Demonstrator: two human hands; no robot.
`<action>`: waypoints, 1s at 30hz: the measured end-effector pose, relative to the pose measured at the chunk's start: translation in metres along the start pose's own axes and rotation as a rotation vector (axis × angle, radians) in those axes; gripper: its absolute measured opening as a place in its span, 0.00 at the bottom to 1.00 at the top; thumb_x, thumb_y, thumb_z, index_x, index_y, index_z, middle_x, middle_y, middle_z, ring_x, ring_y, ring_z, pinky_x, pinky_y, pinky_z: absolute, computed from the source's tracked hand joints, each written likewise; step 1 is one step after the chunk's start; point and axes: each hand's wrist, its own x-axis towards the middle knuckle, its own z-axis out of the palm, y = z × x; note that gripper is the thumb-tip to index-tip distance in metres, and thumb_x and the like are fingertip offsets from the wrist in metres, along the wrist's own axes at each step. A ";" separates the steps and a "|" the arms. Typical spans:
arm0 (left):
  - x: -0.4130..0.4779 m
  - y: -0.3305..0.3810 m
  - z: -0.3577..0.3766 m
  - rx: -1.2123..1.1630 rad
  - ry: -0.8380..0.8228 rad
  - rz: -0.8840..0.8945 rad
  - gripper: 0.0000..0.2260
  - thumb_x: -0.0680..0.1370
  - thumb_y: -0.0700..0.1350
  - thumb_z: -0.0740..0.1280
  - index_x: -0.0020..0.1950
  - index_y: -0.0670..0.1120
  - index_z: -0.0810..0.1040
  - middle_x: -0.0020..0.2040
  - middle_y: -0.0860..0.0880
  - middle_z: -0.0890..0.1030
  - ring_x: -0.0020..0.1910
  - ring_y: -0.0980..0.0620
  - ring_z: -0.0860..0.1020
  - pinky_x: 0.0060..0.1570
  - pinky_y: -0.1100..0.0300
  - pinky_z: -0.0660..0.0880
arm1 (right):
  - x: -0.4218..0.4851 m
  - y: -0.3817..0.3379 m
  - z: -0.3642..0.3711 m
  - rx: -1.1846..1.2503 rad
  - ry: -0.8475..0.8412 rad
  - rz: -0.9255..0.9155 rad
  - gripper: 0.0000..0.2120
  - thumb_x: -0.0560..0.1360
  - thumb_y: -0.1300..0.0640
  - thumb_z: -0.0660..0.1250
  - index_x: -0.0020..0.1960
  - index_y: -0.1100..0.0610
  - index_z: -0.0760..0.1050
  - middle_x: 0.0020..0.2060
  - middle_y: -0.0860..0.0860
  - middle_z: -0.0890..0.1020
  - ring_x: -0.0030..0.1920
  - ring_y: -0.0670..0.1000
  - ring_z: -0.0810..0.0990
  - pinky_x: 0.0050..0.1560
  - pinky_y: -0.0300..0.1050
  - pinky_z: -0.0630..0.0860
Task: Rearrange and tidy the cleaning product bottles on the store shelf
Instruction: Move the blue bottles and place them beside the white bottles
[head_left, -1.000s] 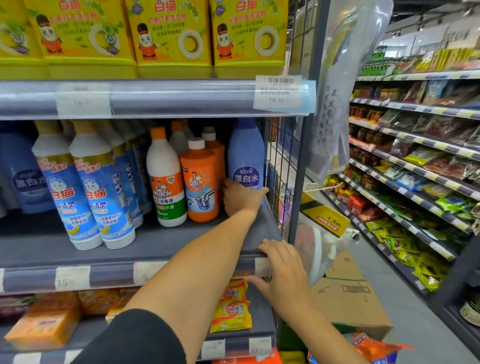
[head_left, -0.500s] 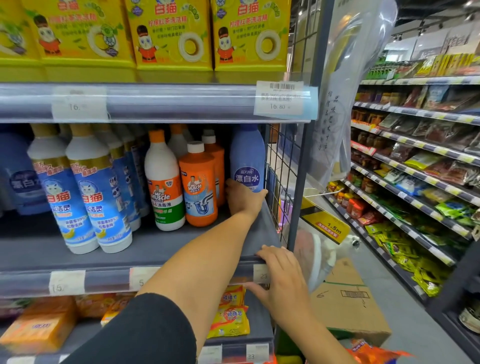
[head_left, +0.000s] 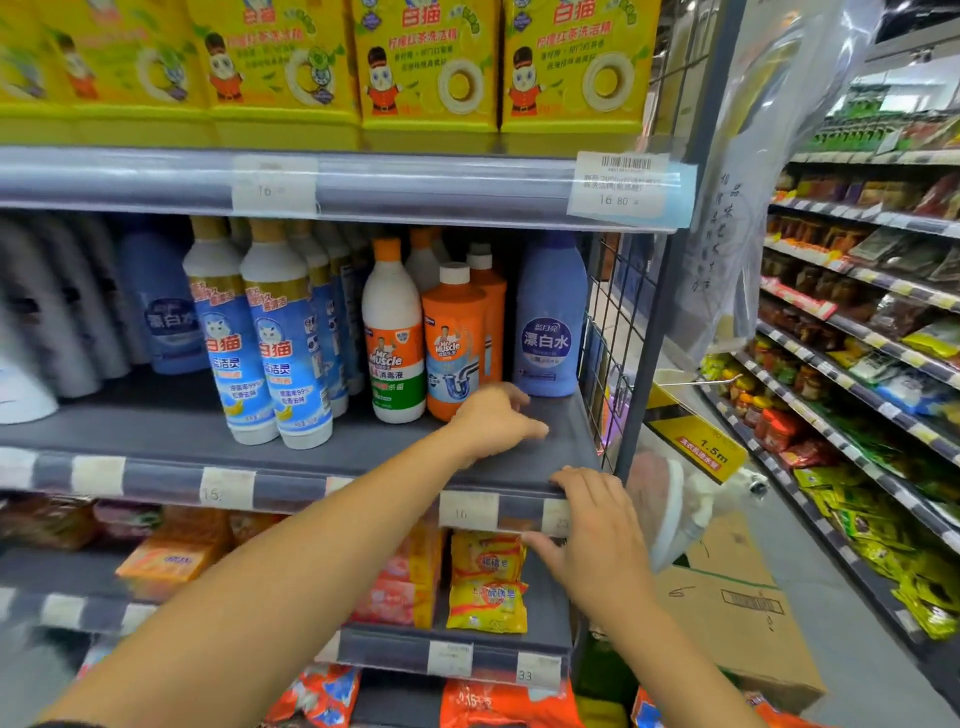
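Head view: left hand empty, fingers loosely curled, over the shelf just before the orange bottle and blue bleach bottle. Right hand pinches the shelf edge. Advice: grip low, slide forward, label out.

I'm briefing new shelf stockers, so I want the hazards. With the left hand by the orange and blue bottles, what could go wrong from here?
The left hand is close in front of the orange bottle; a careless sweep could knock it into the white bottle beside it.
The blue bottle stands by the wire panel and might topple if nudged.
The right hand grips the shelf edge; pulling could shake the bottles.
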 end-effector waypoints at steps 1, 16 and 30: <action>-0.015 -0.007 -0.010 -0.017 -0.029 0.038 0.18 0.69 0.49 0.76 0.57 0.48 0.80 0.54 0.50 0.82 0.53 0.52 0.81 0.57 0.53 0.78 | 0.002 -0.003 -0.002 -0.026 -0.025 -0.001 0.28 0.63 0.44 0.78 0.57 0.53 0.73 0.52 0.48 0.76 0.55 0.52 0.73 0.59 0.48 0.71; -0.176 -0.160 -0.219 0.612 0.086 0.055 0.19 0.75 0.53 0.70 0.64 0.51 0.76 0.61 0.50 0.79 0.62 0.49 0.75 0.61 0.54 0.72 | 0.044 -0.202 0.008 0.267 -0.336 -0.025 0.23 0.73 0.48 0.69 0.66 0.50 0.70 0.61 0.46 0.70 0.62 0.48 0.72 0.57 0.41 0.68; -0.162 -0.263 -0.352 0.573 0.144 0.037 0.24 0.74 0.52 0.71 0.69 0.47 0.73 0.66 0.47 0.76 0.65 0.47 0.74 0.61 0.55 0.71 | 0.123 -0.380 0.105 0.400 -0.436 0.095 0.32 0.71 0.45 0.71 0.71 0.51 0.65 0.64 0.52 0.73 0.59 0.51 0.75 0.57 0.47 0.74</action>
